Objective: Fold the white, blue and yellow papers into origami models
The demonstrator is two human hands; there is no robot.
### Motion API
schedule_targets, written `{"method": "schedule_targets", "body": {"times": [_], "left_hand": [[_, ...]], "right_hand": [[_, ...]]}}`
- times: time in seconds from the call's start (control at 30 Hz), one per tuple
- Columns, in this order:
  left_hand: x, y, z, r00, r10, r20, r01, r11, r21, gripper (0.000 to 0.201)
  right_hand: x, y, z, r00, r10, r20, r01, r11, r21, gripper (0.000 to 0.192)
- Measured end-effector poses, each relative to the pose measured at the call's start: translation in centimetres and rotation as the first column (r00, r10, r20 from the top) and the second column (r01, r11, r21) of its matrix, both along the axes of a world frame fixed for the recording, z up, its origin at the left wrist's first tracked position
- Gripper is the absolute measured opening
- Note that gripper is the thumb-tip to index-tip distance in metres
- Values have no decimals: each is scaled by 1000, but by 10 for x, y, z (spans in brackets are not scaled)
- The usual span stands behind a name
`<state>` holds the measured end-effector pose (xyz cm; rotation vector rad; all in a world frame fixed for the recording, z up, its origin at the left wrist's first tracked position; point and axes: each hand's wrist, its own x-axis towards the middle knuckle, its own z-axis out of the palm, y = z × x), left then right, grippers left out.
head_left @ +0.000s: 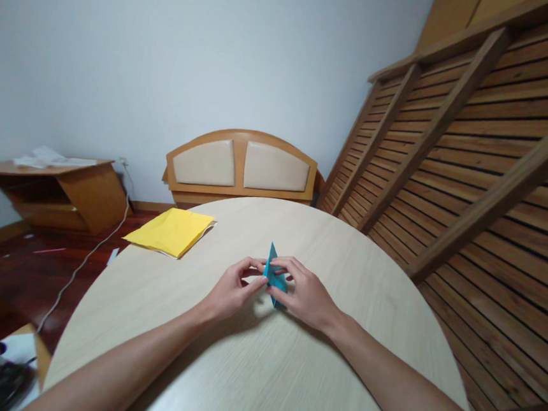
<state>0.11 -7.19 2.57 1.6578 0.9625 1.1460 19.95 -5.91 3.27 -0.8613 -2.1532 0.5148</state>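
Observation:
A small piece of folded blue paper (280,281) is held up between my two hands, just above the middle of the round table (259,370). It has a pointed tip at the top and an open flap on the right. My left hand (238,285) pinches its left side between thumb and fingers. From the right, my right hand (303,291) grips the flap, with the fingers bent over it and the thumb below. My fingers cover part of the folds.
A stack of yellow paper (170,231) lies near the table's left edge. Beyond the table stands a wooden headboard (239,164). Slatted wooden panels (472,184) lean on the right. On the left are a low cabinet (83,195) and a white cable (84,259) on the floor.

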Motion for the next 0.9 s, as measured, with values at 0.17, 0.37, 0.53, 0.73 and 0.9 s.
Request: {"method": "schedule_targets", "body": {"times": [0.17, 0.37, 0.53, 0.73, 0.9], "left_hand": [[1, 1, 0, 1000, -10, 12, 9, 999, 34, 27], [-1, 2, -3, 1000, -7, 5, 7, 998, 57, 28], [-1, 1, 0, 1000, 13, -7, -12, 999, 36, 31], [-6, 7, 2, 991, 131, 26, -132, 991, 16, 37], [-12, 14, 3, 944, 323, 71, -323, 946, -14, 37]], "right_hand": [[2, 1, 0, 999, 15, -32, -16, 1000, -17, 38], [4, 0, 3, 999, 16, -32, -16, 1000, 18, 34], [4, 1, 3, 999, 5, -48, -5, 1000, -1, 21], [9, 8, 5, 975, -143, -168, 137, 989, -45, 16], [22, 26, 2, 861, -275, -428, 177, 951, -254, 34]]}}
